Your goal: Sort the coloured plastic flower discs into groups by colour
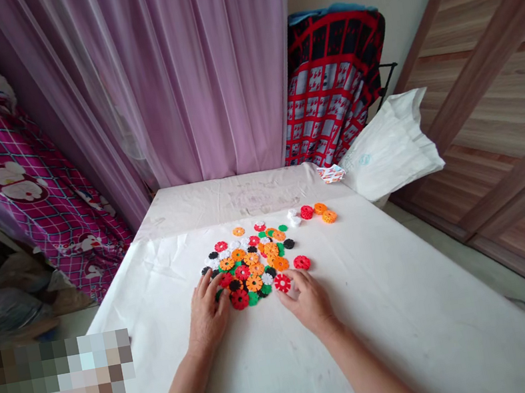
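The right hand (310,301) pinches a red disc (282,283) between its fingers; the left hand (208,313), fingers apart, maybe steadies the pile (254,283).

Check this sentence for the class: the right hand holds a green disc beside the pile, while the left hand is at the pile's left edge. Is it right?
Not quite: the right hand holds a red disc, not a green one, as the head view shows. The rest stands.
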Motion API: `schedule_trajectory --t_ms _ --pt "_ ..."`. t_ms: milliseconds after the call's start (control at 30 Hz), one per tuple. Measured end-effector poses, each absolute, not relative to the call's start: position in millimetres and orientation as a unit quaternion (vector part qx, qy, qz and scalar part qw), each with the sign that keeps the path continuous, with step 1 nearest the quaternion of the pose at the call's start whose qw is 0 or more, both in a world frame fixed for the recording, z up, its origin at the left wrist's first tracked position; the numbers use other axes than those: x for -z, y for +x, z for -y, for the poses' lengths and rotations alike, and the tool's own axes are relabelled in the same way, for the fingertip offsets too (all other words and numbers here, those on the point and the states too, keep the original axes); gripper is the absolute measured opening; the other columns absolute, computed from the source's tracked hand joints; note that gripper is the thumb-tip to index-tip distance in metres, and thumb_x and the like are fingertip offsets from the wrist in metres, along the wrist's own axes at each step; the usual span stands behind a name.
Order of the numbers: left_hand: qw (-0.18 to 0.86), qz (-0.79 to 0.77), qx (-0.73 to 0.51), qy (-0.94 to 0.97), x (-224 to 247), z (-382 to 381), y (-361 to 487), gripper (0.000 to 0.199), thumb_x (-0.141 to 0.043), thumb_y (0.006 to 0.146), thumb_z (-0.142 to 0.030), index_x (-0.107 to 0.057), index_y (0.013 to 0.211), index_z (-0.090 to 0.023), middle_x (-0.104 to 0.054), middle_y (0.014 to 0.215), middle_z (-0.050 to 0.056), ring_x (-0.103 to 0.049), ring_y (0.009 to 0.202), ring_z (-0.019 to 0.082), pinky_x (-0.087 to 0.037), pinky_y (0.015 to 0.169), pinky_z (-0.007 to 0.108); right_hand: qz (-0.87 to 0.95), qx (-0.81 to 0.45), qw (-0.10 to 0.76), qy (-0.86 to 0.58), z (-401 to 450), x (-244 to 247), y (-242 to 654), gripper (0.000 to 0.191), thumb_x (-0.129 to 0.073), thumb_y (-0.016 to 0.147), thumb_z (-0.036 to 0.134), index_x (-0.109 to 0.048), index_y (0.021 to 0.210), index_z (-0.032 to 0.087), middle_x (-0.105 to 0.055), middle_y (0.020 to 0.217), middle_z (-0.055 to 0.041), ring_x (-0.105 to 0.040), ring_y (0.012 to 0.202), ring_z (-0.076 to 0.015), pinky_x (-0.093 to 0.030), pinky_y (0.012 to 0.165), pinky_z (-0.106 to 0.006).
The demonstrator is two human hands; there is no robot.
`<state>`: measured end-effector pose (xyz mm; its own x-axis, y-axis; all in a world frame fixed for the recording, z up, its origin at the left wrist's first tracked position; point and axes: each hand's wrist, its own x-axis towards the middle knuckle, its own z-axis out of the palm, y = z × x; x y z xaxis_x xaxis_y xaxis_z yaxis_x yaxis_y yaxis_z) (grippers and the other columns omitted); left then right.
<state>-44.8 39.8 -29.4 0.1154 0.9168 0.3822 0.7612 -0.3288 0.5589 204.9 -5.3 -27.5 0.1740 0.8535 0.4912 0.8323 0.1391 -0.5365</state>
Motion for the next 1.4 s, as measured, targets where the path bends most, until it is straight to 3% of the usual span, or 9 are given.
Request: schedule_trajectory --t_ms 133,333,867,1400 --pt "0.112 -0.568 -0.355 0.734 30.5 -39.5 -47.0 0.043 -0.043 0.091 -0.044 -0.061 0.125 -0.026 -0.05 0.144 0.008 -0.045 0.134 0.026 -0.04 0.11 0.046 0.551 0.006 0.443 -0.708 -10.0 25.1 250.3 0.035 -0.057 0.078 0.041 -0.065 0.106 0.019 -0.065 0.099 -0.0078 -0.059 0.073 -0.0167 -0.049 0.07 -0.03" --pt "0.093 -0.564 -0.351 0.742 27.9 -37.6 -46.5 0.042 -0.044 0.09 -0.044 -0.061 0.125 -0.027 -0.05 0.145 0.008 -0.046 0.134 0.027 -0.041 0.11 0.046 0.58 -0.01 0.405 -0.707 -21.8 28.1 263.1 0.029 -0.06 0.075 0.038 -0.065 0.098 0.02 -0.065 0.1 -0.0085 -0.061 0.087 -0.0211 -0.048 0.08 -0.033" --pt "0.16 -0.628 -0.365 0.669 17.2 -43.5 -59.1 0.046 -0.047 0.088 -0.049 -0.062 0.123 -0.024 -0.051 0.145 0.007 -0.047 0.133 0.026 -0.046 0.106 0.041 0.615 0.006 0.342 -0.711 -19.3 25.5 258.0 0.034 -0.059 0.079 0.033 -0.061 0.11 0.019 -0.067 0.107 -0.0092 -0.06 0.098 -0.0242 -0.044 0.088 -0.036" --pt "0.146 -0.619 -0.363 0.681 20.8 -44.5 -60.1 0.045 -0.047 0.089 -0.048 -0.063 0.124 -0.024 -0.052 0.144 0.007 -0.047 0.133 0.026 -0.042 0.11 0.043 0.628 -0.006 0.293 -0.721 -16.5 18.6 253.5 0.029 -0.059 0.08 0.027 -0.063 0.108 0.02 -0.07 0.102 -0.0073 -0.06 0.094 -0.0236 -0.041 0.086 -0.035"
